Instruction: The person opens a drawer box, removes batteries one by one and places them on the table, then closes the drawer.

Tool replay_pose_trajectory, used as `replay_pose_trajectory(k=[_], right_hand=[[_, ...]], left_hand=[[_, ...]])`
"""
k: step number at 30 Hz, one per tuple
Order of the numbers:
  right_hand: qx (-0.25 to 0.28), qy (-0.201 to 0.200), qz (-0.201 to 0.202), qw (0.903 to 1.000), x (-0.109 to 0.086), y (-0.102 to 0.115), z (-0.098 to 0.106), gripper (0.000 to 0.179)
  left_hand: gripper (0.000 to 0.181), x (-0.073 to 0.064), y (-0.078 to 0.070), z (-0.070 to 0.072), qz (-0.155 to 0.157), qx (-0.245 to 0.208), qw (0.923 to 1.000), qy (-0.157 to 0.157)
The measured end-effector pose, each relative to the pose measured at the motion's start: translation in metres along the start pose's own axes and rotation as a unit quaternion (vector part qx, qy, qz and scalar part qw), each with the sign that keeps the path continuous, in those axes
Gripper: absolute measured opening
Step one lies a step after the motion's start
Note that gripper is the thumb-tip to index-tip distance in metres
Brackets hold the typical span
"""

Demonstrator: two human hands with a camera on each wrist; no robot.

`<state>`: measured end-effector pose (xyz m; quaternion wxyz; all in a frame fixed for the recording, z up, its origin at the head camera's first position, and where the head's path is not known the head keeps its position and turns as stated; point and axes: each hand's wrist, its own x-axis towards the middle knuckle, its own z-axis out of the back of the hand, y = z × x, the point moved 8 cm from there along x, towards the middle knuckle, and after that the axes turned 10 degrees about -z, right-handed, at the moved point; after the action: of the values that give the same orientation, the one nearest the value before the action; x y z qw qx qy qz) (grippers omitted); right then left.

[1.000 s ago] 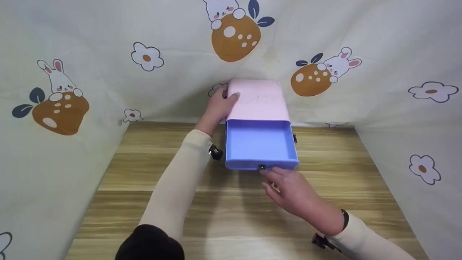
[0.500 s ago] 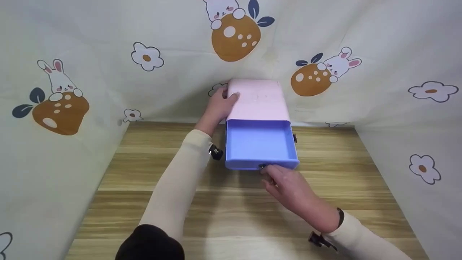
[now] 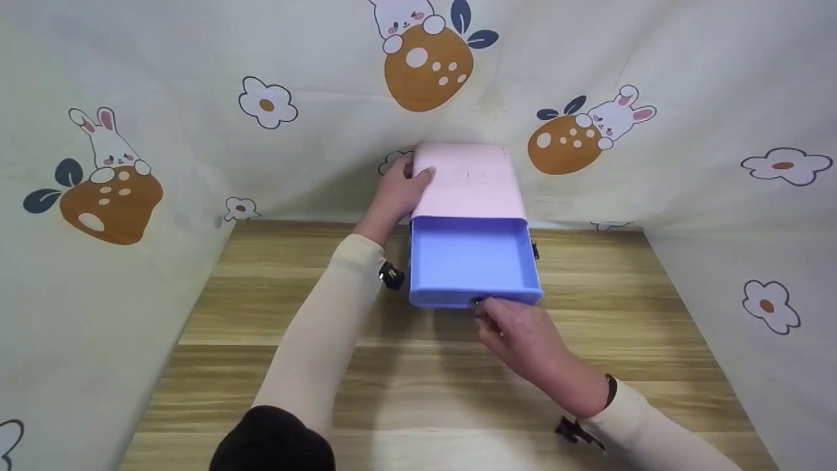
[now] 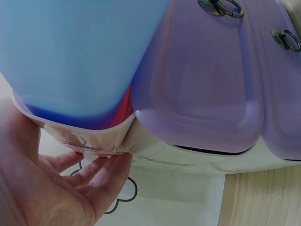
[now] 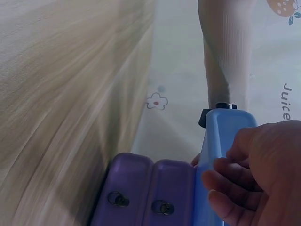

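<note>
A small pink drawer cabinet stands against the back wall, its blue top drawer pulled well out and showing a bare inside. My left hand grips the cabinet's left side, thumb over the top edge; in the left wrist view its fingers bend along the pink side wall. At the drawer's front, my right hand pinches the small dark metal ring pull. The right wrist view hides that pull behind the hand. Beneath the blue drawer sit purple drawers, pushed in.
Dark ring pulls jut from the purple drawers. A wood-grain tabletop spreads in front. Pale cloth walls with rabbit and flower prints enclose the back and both sides.
My right hand's fingers have drawn together around the ring pull, and its wrist has shifted slightly left. The left hand, cabinet and blue drawer look the same.
</note>
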<state>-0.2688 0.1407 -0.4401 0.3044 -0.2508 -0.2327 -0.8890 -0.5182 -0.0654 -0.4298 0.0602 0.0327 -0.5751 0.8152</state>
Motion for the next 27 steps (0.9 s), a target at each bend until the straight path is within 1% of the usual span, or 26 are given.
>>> replay_pose_trajectory(k=[5,12,21,27], right_hand=[[0.004,-0.009,0.008,0.9999,-0.001,0.0022,0.0004,0.022],[-0.006,-0.021,0.012,0.9997,-0.0025,0.0029,0.0025,0.017],[-0.006,-0.017,0.009,0.9998,-0.004,0.0017,0.0015,0.014],[-0.005,-0.004,-0.007,1.0,-0.0041,-0.0013,0.0002,0.013]], left_hand=[[0.074,0.0003,-0.0004,-0.0002,0.0,0.009,1.0,0.001],[0.073,-0.0008,-0.0014,0.0,-0.004,0.0,1.0,0.004],[0.072,-0.0012,-0.0024,0.0006,-0.009,-0.002,1.0,0.002],[0.073,-0.001,-0.0021,0.0,-0.005,-0.004,1.0,0.005]])
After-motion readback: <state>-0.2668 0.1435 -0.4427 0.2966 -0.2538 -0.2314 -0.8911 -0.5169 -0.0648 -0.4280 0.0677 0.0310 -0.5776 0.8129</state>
